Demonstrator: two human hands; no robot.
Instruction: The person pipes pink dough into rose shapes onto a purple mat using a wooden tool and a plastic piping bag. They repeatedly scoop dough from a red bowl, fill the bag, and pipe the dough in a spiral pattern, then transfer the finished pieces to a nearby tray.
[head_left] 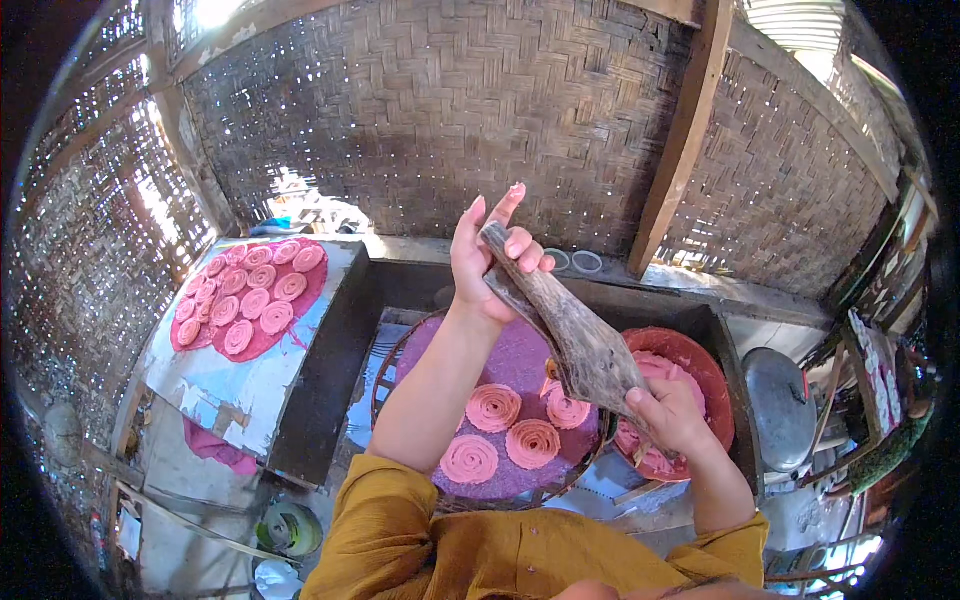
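My left hand [497,245] is closed round the narrow upper end of a worn, grey wooden hand press [580,330], with a finger sticking up past it. At its wide lower end, my right hand [672,415] grips the wood. The press slants over a round tray covered with purple cloth [510,365]. Several pink dough coils [493,408] lie on the cloth, and a bit of dough shows at the press's lower edge. Beside my right hand stands a red basin [712,390] holding pink dough [670,368], partly hidden by the press and hand.
On the left, a pale board [225,385] bears a pink cloth with several more coils [257,302]. Dark trough walls [325,370] surround the tray. A lidded metal pot [780,408] stands at the right. Behind are a woven wall [480,120] and a wooden post [685,140].
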